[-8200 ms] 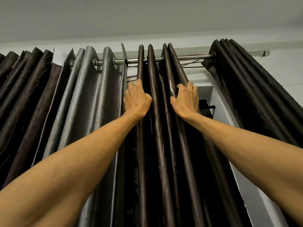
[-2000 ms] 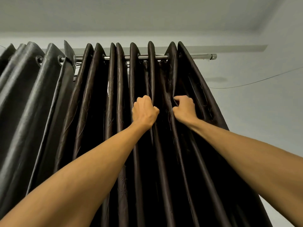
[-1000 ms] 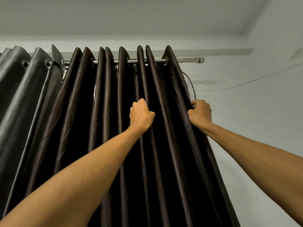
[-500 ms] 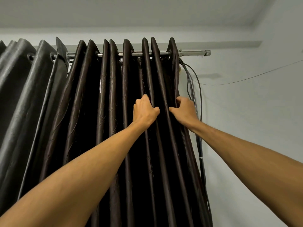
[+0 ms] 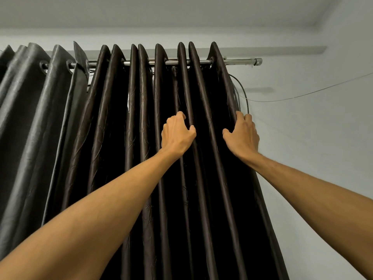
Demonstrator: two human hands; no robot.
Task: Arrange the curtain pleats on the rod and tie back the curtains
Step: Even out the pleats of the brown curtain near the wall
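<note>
Brown curtain (image 5: 141,138): our R hand (image 5: 242,136) just slid out & grips its edge. L hand (image 5: 177,136) still pinches a fold (image 5: 184,87); pleats look spread now.

Dark brown curtain (image 5: 181,199) with faint embossed motifs beside grey curtain (image 5: 30,118), silver rod (image 5: 238,62)

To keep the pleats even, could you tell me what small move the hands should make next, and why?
Probably ease the right hand leftward, bringing the curtain's outer edge toward the left hand: the fold between them looks wider than the neighbouring pleats, and the edge lies beside cables.
</note>
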